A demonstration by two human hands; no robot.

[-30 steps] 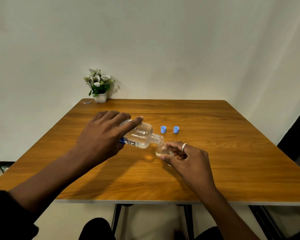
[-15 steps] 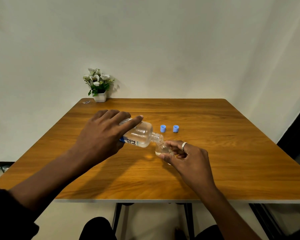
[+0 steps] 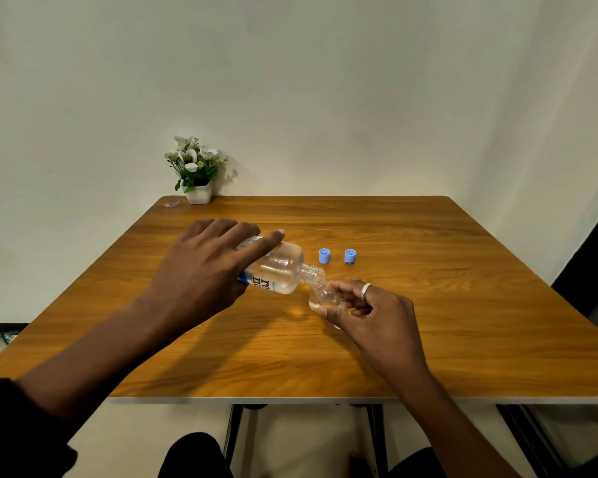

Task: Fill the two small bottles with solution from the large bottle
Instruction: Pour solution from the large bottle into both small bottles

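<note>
Head view: my left hand [image 3: 201, 270] grips the large bottle [image 3: 280, 269] from above. The fingers curl over its body and the index finger lies straight along the upper side. The large bottle is clear with a white and blue label and has no cap on. It is held tipped almost level above the table [image 3: 428, 305], with its neck pointing right and slightly down.

Its threaded mouth meets the mouth of the small bottle [image 3: 321, 296]. My right hand [image 3: 377, 312] pinches the small bottle between the thumb and curled fingers, low over the tabletop, tilted with its opening towards the large bottle. The small bottle is clear. A little liquid appears to sit in its lower end, but I cannot tell the level. A silver ring [image 3: 365, 290] sits on one finger of the right hand.

Two blue caps [image 3: 324, 256] [image 3: 350, 256] stand on the table just beyond the bottles. They are side by side, apart from each other and from both hands.

At the far left corner, against the pale wall, stands a white pot of white flowers [image 3: 195, 170]. A small object [image 3: 171, 203] lies beside it, too small to identify. A dark sleeve [image 3: 11, 426] covers my left arm at the lower left edge.
</note>
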